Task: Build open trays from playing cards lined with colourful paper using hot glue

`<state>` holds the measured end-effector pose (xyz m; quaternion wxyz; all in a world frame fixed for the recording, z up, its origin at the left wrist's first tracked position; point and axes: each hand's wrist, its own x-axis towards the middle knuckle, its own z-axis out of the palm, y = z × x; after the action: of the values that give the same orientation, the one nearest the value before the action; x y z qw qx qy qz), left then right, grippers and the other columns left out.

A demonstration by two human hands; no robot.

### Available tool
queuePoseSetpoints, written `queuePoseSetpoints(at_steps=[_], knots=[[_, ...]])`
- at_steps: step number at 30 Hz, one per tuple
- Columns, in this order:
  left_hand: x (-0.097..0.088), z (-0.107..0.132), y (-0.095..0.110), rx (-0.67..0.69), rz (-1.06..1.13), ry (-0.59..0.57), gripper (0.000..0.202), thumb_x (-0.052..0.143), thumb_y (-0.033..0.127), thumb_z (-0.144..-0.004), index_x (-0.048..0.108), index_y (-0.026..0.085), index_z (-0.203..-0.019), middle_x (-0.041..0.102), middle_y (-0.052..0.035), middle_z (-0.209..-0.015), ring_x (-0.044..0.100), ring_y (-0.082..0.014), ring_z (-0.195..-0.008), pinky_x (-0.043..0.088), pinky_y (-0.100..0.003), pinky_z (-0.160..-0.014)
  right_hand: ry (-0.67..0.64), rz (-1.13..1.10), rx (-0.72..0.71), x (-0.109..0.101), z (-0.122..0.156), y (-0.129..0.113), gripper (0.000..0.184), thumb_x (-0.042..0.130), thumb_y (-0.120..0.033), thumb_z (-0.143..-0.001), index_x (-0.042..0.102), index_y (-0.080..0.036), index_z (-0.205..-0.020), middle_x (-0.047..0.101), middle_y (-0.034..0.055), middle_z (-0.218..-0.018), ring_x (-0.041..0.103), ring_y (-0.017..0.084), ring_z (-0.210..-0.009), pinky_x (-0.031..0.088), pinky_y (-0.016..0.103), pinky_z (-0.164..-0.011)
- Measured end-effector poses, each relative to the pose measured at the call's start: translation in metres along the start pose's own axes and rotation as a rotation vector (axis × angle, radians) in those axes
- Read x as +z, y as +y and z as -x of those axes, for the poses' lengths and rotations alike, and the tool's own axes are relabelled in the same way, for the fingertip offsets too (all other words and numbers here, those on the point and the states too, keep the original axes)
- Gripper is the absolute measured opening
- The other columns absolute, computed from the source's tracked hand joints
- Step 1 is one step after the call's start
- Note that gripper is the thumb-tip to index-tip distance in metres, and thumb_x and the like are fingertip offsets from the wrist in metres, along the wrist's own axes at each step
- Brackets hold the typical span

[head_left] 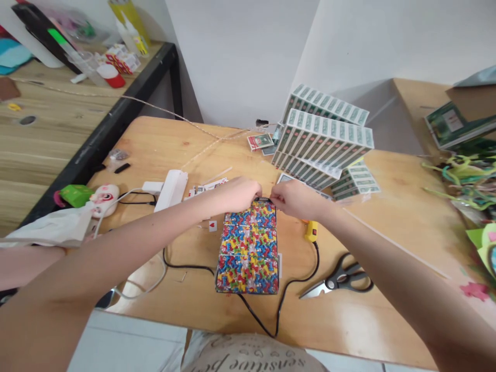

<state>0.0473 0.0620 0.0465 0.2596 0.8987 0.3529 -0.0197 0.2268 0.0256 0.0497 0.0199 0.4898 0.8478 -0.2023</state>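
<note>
A flat sheet covered in a bright red, yellow, blue and green pattern (248, 248) lies on the wooden table (391, 217) in front of me. My left hand (238, 192) and my right hand (296, 199) meet at its far edge, both with fingers curled and pinching that edge. Between the fingertips a small dark strip shows. A yellow-handled tool (311, 231) with a black cord lies just right of the sheet.
Black-handled scissors (341, 279) lie to the right. Stacked green card boxes (323, 139) stand behind my hands. A white device (171, 189), loose playing cards and a white cable lie to the left. Coloured paper scraps (468, 191) crowd the right edge. Another person's arm (27, 258) enters at the left.
</note>
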Motion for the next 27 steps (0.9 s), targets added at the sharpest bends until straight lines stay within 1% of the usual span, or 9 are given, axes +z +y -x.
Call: queuePoseSetpoints(at_steps=[3, 6, 10, 15, 19, 21, 24, 26, 27], knots=[[-0.007, -0.007, 0.002, -0.023, -0.056, -0.155, 0.026, 0.052, 0.009, -0.072, 0.071, 0.018, -0.087, 0.072, -0.0074, -0.079, 0.064, -0.0177, -0.065, 0.041, -0.026, -0.060, -0.013, 0.012, -0.004, 0.000, 0.000, 0.000, 0.021, 0.047, -0.014, -0.080, 0.067, -0.014, -0.075, 0.069, 0.0065, -0.073, 0.060, 0.015, -0.068, 0.036, 0.024, -0.062], [-0.011, -0.008, 0.015, -0.058, -0.175, -0.215, 0.027, 0.053, 0.006, -0.069, 0.070, 0.014, -0.088, 0.071, -0.0104, -0.077, 0.065, -0.0202, -0.065, 0.040, -0.027, -0.057, -0.021, 0.028, -0.002, 0.000, 0.000, -0.001, 0.021, 0.046, -0.014, -0.081, 0.066, -0.014, -0.076, 0.069, 0.0075, -0.076, 0.060, 0.016, -0.071, 0.036, 0.024, -0.064], [-0.011, -0.001, 0.025, -0.058, -0.316, -0.176, 0.031, 0.047, 0.001, -0.071, 0.068, 0.009, -0.093, 0.070, -0.0145, -0.075, 0.066, -0.0240, -0.068, 0.039, -0.029, -0.054, -0.015, 0.051, 0.018, 0.001, 0.000, -0.001, 0.022, 0.044, -0.017, -0.083, 0.065, -0.014, -0.074, 0.069, 0.0095, -0.076, 0.062, 0.017, -0.072, 0.037, 0.025, -0.063], [-0.010, 0.001, 0.013, -0.026, -0.213, -0.169, 0.030, 0.049, 0.003, -0.070, 0.070, 0.016, -0.088, 0.071, -0.0100, -0.075, 0.066, -0.0230, -0.068, 0.041, -0.028, -0.054, -0.008, 0.046, 0.013, 0.005, 0.000, -0.001, 0.021, 0.045, -0.017, -0.083, 0.064, -0.015, -0.076, 0.069, 0.0086, -0.078, 0.063, 0.019, -0.076, 0.038, 0.025, -0.066], [-0.009, 0.001, 0.019, -0.025, -0.276, -0.180, 0.028, 0.048, 0.001, -0.069, 0.070, 0.011, -0.082, 0.069, -0.0134, -0.070, 0.066, -0.0254, -0.064, 0.043, -0.031, -0.054, 0.024, 0.038, 0.036, 0.008, -0.001, -0.001, 0.020, 0.046, -0.017, -0.083, 0.065, -0.014, -0.077, 0.069, 0.0110, -0.080, 0.064, 0.022, -0.078, 0.040, 0.028, -0.067], [-0.006, 0.004, 0.024, -0.022, -0.326, -0.135, 0.029, 0.045, -0.001, -0.069, 0.069, 0.009, -0.083, 0.069, -0.0155, -0.071, 0.066, -0.0269, -0.065, 0.044, -0.032, -0.054, 0.047, 0.035, 0.059, 0.010, 0.003, 0.000, 0.022, 0.044, -0.017, -0.085, 0.065, -0.013, -0.080, 0.070, 0.0118, -0.082, 0.065, 0.023, -0.080, 0.042, 0.029, -0.068], [0.005, 0.011, 0.022, -0.014, -0.318, 0.035, 0.031, 0.042, -0.001, -0.072, 0.067, 0.009, -0.088, 0.070, -0.0159, -0.078, 0.067, -0.0282, -0.072, 0.047, -0.035, -0.058, 0.144, -0.037, 0.114, 0.019, 0.014, -0.002, 0.027, 0.040, -0.016, -0.088, 0.066, -0.016, -0.086, 0.071, 0.0090, -0.086, 0.065, 0.021, -0.084, 0.045, 0.029, -0.074], [0.015, 0.016, 0.015, -0.017, -0.229, 0.160, 0.028, 0.043, 0.001, -0.074, 0.067, 0.013, -0.084, 0.070, -0.0125, -0.081, 0.067, -0.0267, -0.077, 0.049, -0.035, -0.064, 0.319, -0.243, 0.228, 0.032, 0.023, -0.008, 0.022, 0.044, -0.020, -0.087, 0.066, -0.018, -0.089, 0.071, 0.0062, -0.087, 0.066, 0.019, -0.081, 0.049, 0.029, -0.074], [0.021, 0.019, 0.011, -0.036, -0.157, 0.219, 0.028, 0.043, 0.002, -0.075, 0.067, 0.015, -0.083, 0.071, -0.0100, -0.083, 0.067, -0.0250, -0.079, 0.049, -0.034, -0.066, 0.391, -0.361, 0.295, 0.041, 0.026, -0.012, 0.020, 0.048, -0.024, -0.086, 0.066, -0.019, -0.092, 0.071, 0.0067, -0.091, 0.066, 0.019, -0.082, 0.051, 0.030, -0.073]])
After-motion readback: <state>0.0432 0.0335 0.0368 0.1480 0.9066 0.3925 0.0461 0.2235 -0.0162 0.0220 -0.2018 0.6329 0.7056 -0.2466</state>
